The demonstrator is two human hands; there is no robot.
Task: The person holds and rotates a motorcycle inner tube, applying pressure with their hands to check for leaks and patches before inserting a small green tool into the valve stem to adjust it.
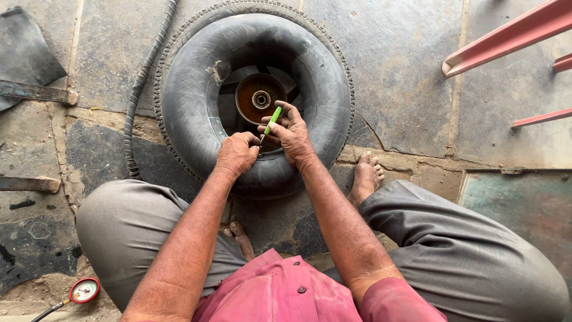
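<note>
Head view, looking straight down: the person squats on a stone-slab floor (405,53), knees spread, so both arms reach the tyre (179,36) lying flat between the feet. An inflated black inner tube (322,89) bulges out of the tyre, and the rusty hub (256,95) shows through the centre hole. The right hand (293,134) pinches a small green-handled tool (273,119) between thumb and fingers, its tip angled down toward the tube's inner edge, apparently at the valve, though that spot is hidden. The left hand (236,154) is clenched against the tube just beside the tool tip, seemingly steadying what the tool works on; what it grips cannot be told. A ribbed black hose (140,83) curves along the tyre's left side. A round pressure gauge (84,290) with a red rim and white dial lies by the left knee, within reach. Pink metal bars (506,42) cross the upper right corner. No packages or signs are seen.
</note>
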